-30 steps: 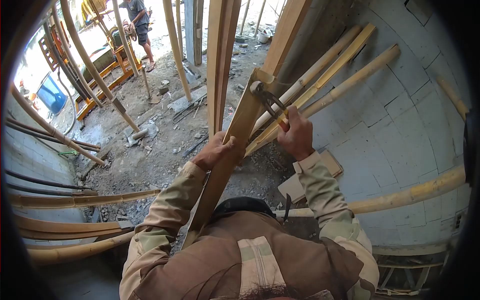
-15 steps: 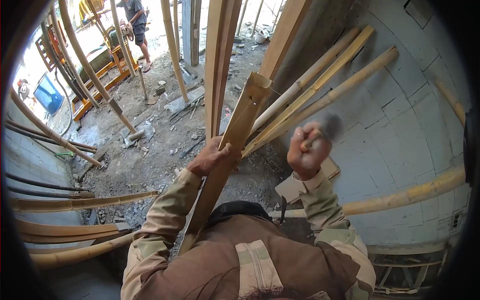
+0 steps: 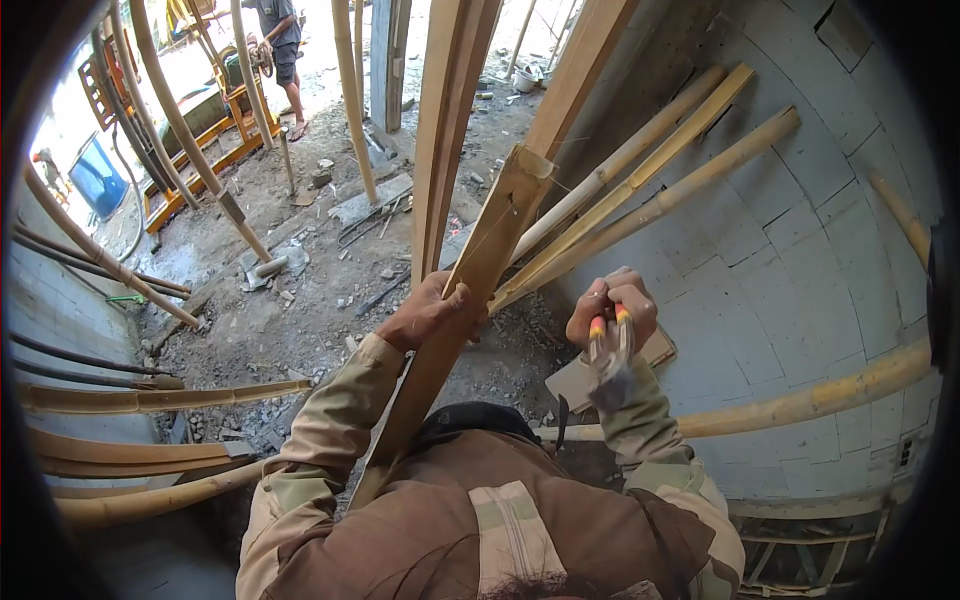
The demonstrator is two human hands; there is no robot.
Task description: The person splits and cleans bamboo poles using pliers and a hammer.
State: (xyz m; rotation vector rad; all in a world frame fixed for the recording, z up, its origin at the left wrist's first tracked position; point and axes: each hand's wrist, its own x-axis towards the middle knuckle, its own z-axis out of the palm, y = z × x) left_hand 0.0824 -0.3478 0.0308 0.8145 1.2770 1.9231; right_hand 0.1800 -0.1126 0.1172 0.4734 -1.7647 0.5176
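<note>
Wooden plank (image 3: 482, 265) stands tilted, rising from the person's chest to a notched top end. Left hand (image 3: 428, 312) is closed around its middle, gripping it. Right hand (image 3: 610, 300), just beside the plank, is clenched on the orange handles of pincers (image 3: 608, 368), the blurred metal head pointing down. Bamboo poles (image 3: 650, 190) lean on the grey block wall (image 3: 800, 260) behind. Rubble-strewn ground (image 3: 310, 300) lies below; another person (image 3: 280, 40) stands well apart.

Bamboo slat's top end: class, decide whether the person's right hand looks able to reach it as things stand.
Probably yes. The right hand sits below and right of the bamboo slat's top end, with open air between; the leaning poles lie behind. But that hand is full, gripping pincers head down.
</note>
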